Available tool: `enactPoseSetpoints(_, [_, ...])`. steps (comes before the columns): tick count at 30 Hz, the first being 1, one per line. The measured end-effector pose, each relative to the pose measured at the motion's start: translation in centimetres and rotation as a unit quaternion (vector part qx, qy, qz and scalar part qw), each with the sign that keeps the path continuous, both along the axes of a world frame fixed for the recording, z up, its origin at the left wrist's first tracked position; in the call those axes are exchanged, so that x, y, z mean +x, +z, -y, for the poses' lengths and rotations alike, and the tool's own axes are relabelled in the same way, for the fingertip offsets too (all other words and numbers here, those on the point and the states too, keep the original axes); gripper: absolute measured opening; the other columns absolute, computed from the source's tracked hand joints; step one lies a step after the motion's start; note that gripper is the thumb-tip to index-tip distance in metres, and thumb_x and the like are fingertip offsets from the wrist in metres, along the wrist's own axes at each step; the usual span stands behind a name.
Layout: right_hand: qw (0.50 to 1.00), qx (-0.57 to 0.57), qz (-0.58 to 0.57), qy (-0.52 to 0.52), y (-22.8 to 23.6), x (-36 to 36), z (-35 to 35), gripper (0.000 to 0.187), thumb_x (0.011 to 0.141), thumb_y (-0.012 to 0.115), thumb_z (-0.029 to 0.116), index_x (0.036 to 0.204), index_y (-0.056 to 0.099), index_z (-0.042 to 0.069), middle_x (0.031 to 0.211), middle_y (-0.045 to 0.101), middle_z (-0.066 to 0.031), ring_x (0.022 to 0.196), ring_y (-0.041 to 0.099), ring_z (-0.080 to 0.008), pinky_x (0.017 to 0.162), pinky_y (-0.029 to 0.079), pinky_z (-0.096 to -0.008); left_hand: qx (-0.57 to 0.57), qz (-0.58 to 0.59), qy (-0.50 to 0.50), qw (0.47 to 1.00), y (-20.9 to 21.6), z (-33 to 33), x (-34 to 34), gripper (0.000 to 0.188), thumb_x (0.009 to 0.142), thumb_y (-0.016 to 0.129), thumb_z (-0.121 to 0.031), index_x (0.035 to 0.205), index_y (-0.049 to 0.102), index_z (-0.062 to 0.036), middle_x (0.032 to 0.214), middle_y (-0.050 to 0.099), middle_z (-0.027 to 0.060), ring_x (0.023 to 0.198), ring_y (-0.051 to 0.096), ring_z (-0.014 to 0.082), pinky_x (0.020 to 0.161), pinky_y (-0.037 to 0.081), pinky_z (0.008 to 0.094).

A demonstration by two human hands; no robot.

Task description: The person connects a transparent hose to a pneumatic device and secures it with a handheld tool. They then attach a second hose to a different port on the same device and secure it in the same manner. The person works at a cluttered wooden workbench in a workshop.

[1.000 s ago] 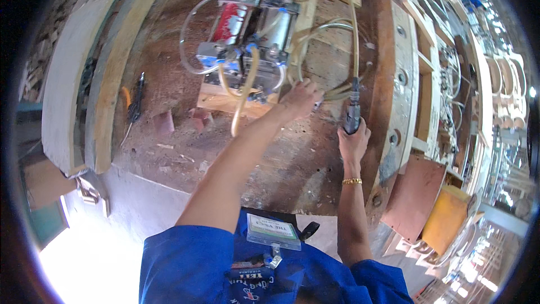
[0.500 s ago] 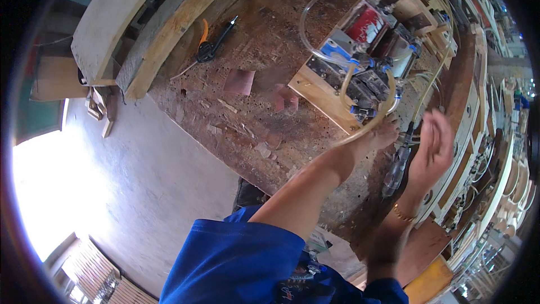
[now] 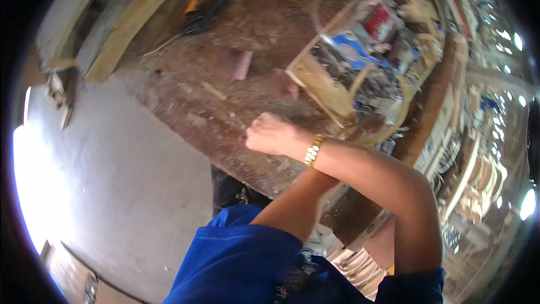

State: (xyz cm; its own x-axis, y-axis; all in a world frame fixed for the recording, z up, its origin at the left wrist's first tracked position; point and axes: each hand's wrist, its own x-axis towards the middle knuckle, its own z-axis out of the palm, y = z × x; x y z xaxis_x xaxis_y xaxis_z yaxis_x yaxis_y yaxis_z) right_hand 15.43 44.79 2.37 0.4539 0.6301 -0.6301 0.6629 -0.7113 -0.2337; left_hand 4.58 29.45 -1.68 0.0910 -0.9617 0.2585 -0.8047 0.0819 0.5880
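My right hand, with a gold bracelet on its wrist, hangs over the near left part of the worktop. Its fingers are curled closed, and whatever they may hold is hidden. The right forearm crosses above my left forearm. My left hand is mostly covered and smeared, beside the near corner of a wooden-framed device with black parts, blue fittings and clear tubes. Two small pinkish sheets, one farther left and one nearer the device, lie on the worktop.
An orange-and-black hand tool lies at the far left of the worn worktop. Curved wooden pieces stand beyond it. Below the worktop's left edge is grey floor. Wooden parts and a rail line the right side.
My right hand has swung left across my left arm, from open by the screwdriver to curled over the worktop. The view has shifted and blurred. My left hand stays near the device.
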Motion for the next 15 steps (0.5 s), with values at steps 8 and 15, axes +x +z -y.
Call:
enactPoseSetpoints(8, [0.942,0.234,-0.046,-0.234,6.9,0.9,2.5,0.007,0.077,0.065,0.01,0.075,0.062,0.003,0.077,0.068,-0.0144,0.068,0.068,-0.0238,0.058,0.054,-0.0381,0.062,0.097,0.017,0.993,-0.8,2.0,0.7,0.026,0.088,0.056,-0.013,0.11,0.064,-0.0024,0.116,0.057,0.0133,0.119,0.049,0.025,0.097,0.045,0.0469])
enactPoseSetpoints(15, [0.442,0.505,0.33,-0.664,15.0,-16.8,23.7,0.02,0.089,0.066,0.005,0.109,0.062,0.001,0.089,0.069,-0.0069,0.073,0.066,-0.0092,0.059,0.053,-0.0221,0.045,-0.118,-0.021,0.992,-1.4,3.2,0.8,0.045,0.08,0.061,-0.006,0.124,0.051,-0.0058,0.11,0.06,0.0122,0.115,0.053,0.027,0.098,0.04,0.0479])
